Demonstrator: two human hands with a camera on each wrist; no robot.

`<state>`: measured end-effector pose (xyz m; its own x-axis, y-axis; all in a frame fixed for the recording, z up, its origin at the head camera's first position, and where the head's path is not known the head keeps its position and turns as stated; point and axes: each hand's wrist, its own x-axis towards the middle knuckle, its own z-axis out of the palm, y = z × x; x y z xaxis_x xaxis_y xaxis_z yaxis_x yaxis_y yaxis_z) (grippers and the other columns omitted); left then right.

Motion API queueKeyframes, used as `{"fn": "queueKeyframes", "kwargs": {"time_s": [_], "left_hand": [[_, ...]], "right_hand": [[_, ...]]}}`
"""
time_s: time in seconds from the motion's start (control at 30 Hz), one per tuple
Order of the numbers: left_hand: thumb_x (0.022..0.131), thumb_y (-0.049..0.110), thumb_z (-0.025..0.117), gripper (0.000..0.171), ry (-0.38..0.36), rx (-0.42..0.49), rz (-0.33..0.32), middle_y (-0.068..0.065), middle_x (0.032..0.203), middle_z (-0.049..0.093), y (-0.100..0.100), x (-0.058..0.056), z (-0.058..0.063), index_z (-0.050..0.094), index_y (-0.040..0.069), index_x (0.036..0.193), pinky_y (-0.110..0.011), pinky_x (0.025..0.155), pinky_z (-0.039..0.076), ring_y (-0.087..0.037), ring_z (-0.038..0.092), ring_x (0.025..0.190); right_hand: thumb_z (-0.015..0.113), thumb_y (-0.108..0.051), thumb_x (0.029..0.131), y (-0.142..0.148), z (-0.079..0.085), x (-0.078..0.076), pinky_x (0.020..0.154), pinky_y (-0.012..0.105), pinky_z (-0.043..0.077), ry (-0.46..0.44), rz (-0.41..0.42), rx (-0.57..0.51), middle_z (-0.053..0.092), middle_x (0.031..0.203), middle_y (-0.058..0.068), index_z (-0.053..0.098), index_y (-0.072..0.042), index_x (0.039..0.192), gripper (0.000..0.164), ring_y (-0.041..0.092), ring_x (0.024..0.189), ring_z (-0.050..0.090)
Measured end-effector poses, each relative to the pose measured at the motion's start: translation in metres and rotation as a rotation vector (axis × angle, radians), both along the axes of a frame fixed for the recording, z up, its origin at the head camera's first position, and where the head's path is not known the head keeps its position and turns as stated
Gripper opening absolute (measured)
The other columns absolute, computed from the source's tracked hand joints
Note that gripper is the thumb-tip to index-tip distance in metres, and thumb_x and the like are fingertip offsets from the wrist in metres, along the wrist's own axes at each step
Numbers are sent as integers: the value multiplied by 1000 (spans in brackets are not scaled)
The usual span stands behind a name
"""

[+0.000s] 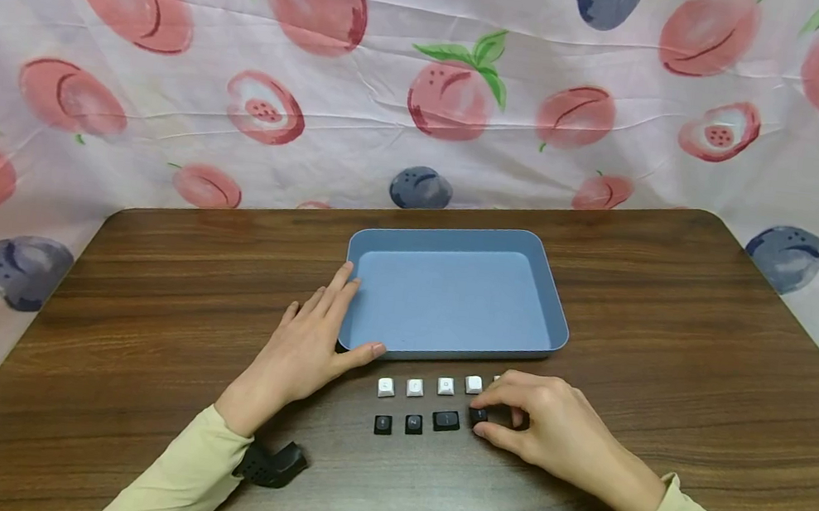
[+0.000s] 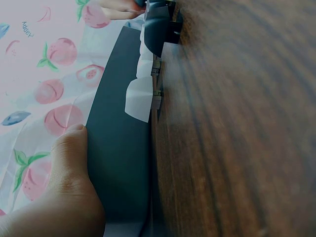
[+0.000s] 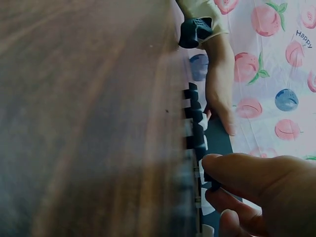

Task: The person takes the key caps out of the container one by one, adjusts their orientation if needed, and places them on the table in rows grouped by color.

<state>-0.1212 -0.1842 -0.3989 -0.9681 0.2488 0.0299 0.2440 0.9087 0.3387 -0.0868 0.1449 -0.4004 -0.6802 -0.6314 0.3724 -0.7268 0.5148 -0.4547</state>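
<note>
My left hand (image 1: 302,352) lies with fingers extended along the left side of a blue tray (image 1: 455,354), its thumb at the near rim. In the left wrist view the thumb (image 2: 69,158) rests against the tray wall (image 2: 118,148). The right hand (image 1: 556,425) pinches a black keycap (image 1: 478,416) between thumb and fingers, at the right of the black row. White keycaps (image 1: 446,386) line up just before the tray, one partly covered by the right hand. Nearer me, black keycaps (image 1: 413,424) form a second row. Small bases (image 2: 157,101) show under the white caps.
All of this stands on a brown wood-grain table (image 1: 172,305). A fruit-print cloth (image 1: 364,117) hangs behind it. Black wrist mounts (image 1: 271,466) are strapped at both sleeves. Something dark (image 1: 523,422) shows under the right hand, mostly hidden.
</note>
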Motion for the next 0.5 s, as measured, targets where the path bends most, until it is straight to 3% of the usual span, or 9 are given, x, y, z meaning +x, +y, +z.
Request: {"fn": "queueKeyframes", "kwargs": {"time_s": [0.23, 0.5], "left_hand": [[94, 69, 57, 98, 2, 0, 3, -2, 173, 2, 1, 0, 1, 20, 11, 163, -73, 113, 25, -46, 30, 150], [93, 70, 56, 98, 5, 1, 1, -2, 173, 2, 1, 0, 0, 20, 11, 163, -73, 113, 25, -46, 31, 150]], "right_hand": [[84, -21, 83, -1, -1, 3, 56, 17, 44, -15, -31, 83, 73, 99, -14, 79, -24, 102, 20, -10, 66, 50], [84, -22, 83, -2, -2, 4, 58, 21, 47, -13, -42, 97, 72, 98, -16, 79, -25, 101, 18, -9, 69, 53]]}}
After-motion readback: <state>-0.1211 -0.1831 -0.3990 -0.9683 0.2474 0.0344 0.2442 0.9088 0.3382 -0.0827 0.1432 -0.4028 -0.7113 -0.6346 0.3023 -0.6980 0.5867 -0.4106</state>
